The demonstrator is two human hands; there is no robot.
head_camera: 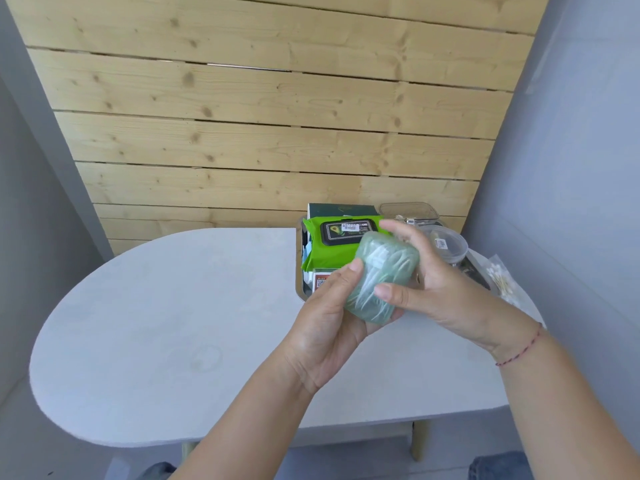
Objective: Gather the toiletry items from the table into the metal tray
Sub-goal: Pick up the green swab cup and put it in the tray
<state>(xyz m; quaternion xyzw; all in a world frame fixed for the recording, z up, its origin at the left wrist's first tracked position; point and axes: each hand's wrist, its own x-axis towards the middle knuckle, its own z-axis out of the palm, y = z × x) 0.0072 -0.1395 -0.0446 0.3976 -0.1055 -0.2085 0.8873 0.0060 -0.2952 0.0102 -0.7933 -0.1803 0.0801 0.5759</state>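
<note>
A translucent green case (379, 275) with pale sticks inside is held above the table, just in front of the metal tray (300, 268). My left hand (332, 313) cradles it from below with the thumb on its left side. My right hand (426, 282) grips its right side, fingers over the top and bottom. In the tray lie a green wet-wipes pack (329, 249) with a black lid, a dark green box (341, 210) and a red-and-white packet (320, 280). Much of the tray is hidden behind my hands.
A round clear tub (450, 242) and a clear lidded box (408, 211) sit at the tray's far right. A bag of cotton swabs (500, 277) lies on the grey oval table (173, 323) near the right edge. A wooden plank wall stands behind.
</note>
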